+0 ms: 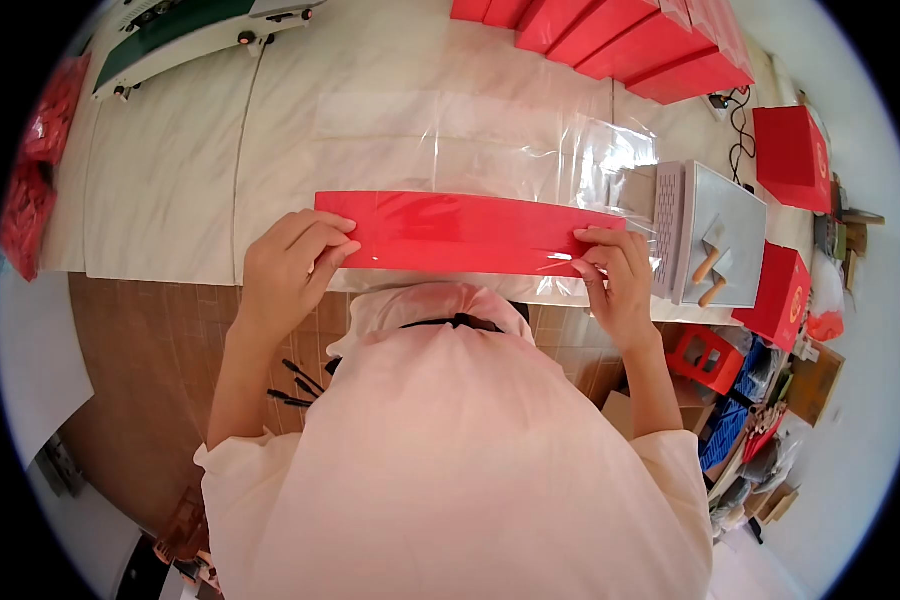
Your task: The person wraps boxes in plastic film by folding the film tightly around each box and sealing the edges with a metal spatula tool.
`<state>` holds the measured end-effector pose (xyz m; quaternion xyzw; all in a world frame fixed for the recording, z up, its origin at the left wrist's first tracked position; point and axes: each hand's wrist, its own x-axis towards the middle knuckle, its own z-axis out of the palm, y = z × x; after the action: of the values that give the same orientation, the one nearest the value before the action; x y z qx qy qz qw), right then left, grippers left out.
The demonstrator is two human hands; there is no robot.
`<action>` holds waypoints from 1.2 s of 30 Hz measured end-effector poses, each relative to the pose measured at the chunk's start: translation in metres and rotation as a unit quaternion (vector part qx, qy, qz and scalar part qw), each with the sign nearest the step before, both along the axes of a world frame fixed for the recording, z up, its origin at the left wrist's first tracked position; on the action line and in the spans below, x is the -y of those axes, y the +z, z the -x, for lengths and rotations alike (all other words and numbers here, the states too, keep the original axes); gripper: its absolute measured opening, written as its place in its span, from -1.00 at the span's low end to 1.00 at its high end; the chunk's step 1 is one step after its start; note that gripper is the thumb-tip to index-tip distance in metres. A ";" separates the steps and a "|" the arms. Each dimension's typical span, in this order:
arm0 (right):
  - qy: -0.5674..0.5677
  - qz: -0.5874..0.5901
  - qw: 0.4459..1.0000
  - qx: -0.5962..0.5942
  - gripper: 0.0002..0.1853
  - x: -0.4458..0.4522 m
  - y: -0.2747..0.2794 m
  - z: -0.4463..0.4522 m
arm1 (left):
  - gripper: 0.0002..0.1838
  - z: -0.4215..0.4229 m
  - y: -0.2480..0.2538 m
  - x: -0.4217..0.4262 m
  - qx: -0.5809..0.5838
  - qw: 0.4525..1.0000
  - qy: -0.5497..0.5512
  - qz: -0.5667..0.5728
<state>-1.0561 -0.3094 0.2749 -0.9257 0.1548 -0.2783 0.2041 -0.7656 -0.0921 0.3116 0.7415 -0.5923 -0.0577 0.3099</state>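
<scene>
A long, flat-faced red box lies crosswise at the table's front edge, directly before my body. Glossy clear plastic film spreads behind it and partly around its right end. My left hand grips the box's left end, thumb and fingers closed at its edge. At the right end, my right hand has its thumb and fingers closed on the box and perhaps on the film over it; how much film is between the fingers I cannot tell.
A grey-topped device with two wooden-handled blades on it stands right. Red boxes line the back; more red boxes stand far right. A green-and-white machine is back left, near red packets. A red stool is below right.
</scene>
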 end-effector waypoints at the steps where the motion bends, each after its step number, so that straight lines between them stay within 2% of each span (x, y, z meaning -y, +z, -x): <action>1: 0.002 -0.002 1.000 0.000 -0.82 -0.001 -0.001 0.000 | -0.88 0.000 0.000 0.000 0.000 1.000 0.002 -0.002; 36: -0.059 0.015 0.998 0.012 -0.78 -0.010 -0.006 -0.010 | -0.79 0.004 -0.009 0.005 -0.037 0.998 0.043 0.033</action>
<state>-1.0461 -0.2989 0.2686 -0.9145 0.2030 -0.3029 0.1753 -0.7699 -0.0973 0.3027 0.7529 -0.5494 -0.0524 0.3585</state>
